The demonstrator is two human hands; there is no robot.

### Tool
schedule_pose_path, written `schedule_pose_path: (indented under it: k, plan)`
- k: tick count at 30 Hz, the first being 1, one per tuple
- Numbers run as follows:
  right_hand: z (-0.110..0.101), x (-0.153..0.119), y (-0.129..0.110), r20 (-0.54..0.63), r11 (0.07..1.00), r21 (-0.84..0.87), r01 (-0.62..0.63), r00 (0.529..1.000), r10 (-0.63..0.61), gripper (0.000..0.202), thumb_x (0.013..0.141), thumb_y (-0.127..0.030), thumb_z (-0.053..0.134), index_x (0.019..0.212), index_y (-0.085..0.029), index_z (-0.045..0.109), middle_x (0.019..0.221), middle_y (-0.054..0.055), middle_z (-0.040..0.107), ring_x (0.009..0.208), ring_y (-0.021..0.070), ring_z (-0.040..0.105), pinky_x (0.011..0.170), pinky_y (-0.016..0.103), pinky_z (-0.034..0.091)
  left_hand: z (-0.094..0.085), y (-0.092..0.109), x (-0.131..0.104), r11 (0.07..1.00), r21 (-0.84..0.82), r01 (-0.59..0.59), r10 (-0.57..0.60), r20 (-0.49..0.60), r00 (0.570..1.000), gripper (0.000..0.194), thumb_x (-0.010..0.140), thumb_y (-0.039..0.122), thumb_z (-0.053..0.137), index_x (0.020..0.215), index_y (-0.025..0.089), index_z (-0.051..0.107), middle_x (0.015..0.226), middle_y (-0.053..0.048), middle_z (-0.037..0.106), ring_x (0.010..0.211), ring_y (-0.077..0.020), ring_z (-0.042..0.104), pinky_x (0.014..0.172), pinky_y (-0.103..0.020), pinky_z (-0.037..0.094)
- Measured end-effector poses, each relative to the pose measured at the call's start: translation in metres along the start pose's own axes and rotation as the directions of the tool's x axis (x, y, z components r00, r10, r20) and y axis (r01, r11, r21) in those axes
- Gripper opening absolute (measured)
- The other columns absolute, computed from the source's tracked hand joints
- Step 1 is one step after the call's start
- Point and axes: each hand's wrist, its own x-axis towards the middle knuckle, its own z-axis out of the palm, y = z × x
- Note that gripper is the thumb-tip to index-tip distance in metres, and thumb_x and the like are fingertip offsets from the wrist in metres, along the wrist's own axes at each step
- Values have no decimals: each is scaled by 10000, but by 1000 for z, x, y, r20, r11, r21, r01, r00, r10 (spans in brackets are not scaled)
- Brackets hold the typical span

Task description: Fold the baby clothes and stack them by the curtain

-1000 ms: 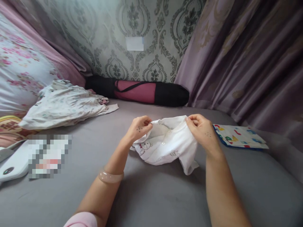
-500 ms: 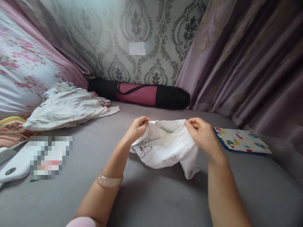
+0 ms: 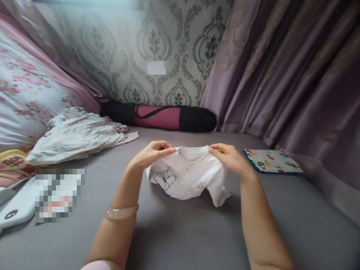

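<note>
A small white baby shirt [image 3: 187, 174] with a printed bear hangs between my hands, its lower part drooping near the grey sheet. My left hand [image 3: 153, 153] pinches it at the left shoulder, close to the neckline. On the other side, my right hand [image 3: 227, 155] pinches the right shoulder by the collar. The neck opening faces up between the two hands. One short sleeve dangles at the right; the left sleeve is bunched below my left hand. A pale translucent bangle [image 3: 121, 212] circles my left forearm.
Grey sheet [image 3: 185, 232] covers the bed. Along the patterned wall lies a black and maroon long bag [image 3: 157, 117]. Crumpled pale clothing [image 3: 75, 135] and a white device [image 3: 22, 204] are at left. A folded colourful-print item [image 3: 272, 161] lies right, beside purple curtains [image 3: 270, 67].
My hands have shifted slightly left with the shirt, and its neckline now sits flatter. The left hand's thumb points more toward the collar. The camera view has tilted a little.
</note>
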Motion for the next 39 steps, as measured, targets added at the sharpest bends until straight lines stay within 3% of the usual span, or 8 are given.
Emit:
schedule_pose_path:
  k: [6, 12, 20, 22, 26, 29, 32, 39]
  plan:
    - [-9, -5, -23, 101, 1000, -8, 24, 995, -23, 351, 724, -491, 680, 866, -171, 704, 798, 35, 721, 696, 159, 642, 626, 268, 481, -9, 18, 1, 988, 127, -83, 98, -118, 988, 379, 678, 526, 744, 806, 169, 724, 698, -20, 664, 578, -113, 554, 488, -202, 389]
    - [-22, 13, -45, -52, 940, -212, 268, 957, -284, 336, 791, -492, 610, 869, -177, 697, 804, 37, 709, 712, 164, 620, 635, 267, 455, -21, 49, 10, 906, 312, -286, 348, -163, 923, 414, 719, 537, 700, 851, 147, 738, 713, -43, 677, 599, -128, 563, 520, -225, 414]
    - [-35, 11, -104, -260, 627, -736, 256, 747, -611, 308, 967, -425, 431, 1118, -245, 629, 1048, 67, 696, 919, 237, 631, 698, 302, 422, -23, 112, 1, 394, 830, -395, 814, -116, 569, 295, 883, 421, 539, 915, 184, 712, 883, -54, 650, 869, -167, 594, 729, -245, 431]
    - [-36, 9, -112, -257, 578, -777, 250, 712, -653, 329, 988, -430, 383, 1165, -254, 596, 1094, 63, 678, 940, 233, 626, 686, 296, 417, -26, 119, -3, 347, 863, -369, 841, -112, 528, 287, 901, 399, 513, 951, 186, 699, 920, -57, 639, 929, -175, 586, 747, -245, 424]
    - [-35, 15, -116, -96, 494, -822, 284, 786, -611, 290, 974, -438, 429, 1100, -250, 612, 1021, 59, 695, 903, 235, 633, 658, 297, 406, -36, 120, 1, 372, 843, -389, 769, -45, 637, 270, 856, 407, 560, 842, 175, 696, 800, -37, 645, 816, -159, 586, 694, -228, 423]
    - [-31, 21, -115, -111, 483, -833, 271, 773, -625, 290, 990, -418, 399, 1109, -249, 603, 1069, 66, 689, 924, 237, 633, 664, 300, 400, -43, 115, 9, 456, 799, -393, 759, -117, 641, 292, 844, 408, 552, 818, 159, 702, 759, -38, 664, 766, -152, 580, 673, -225, 427]
    - [-26, 24, -115, -65, 452, -848, 275, 793, -605, 270, 983, -415, 417, 1077, -253, 611, 1055, 64, 696, 903, 236, 641, 653, 298, 395, -45, 111, 15, 502, 761, -411, 684, -58, 727, 264, 786, 415, 607, 771, 174, 712, 699, -12, 663, 710, -141, 578, 619, -209, 417]
    - [-28, 29, -107, -50, 463, -846, 264, 826, -562, 263, 975, -382, 443, 1124, -255, 619, 1011, 76, 717, 882, 263, 658, 654, 309, 397, -50, 105, 20, 592, 707, -388, 666, -157, 729, 338, 797, 470, 610, 798, 159, 742, 655, -9, 649, 618, -123, 546, 532, -199, 390]
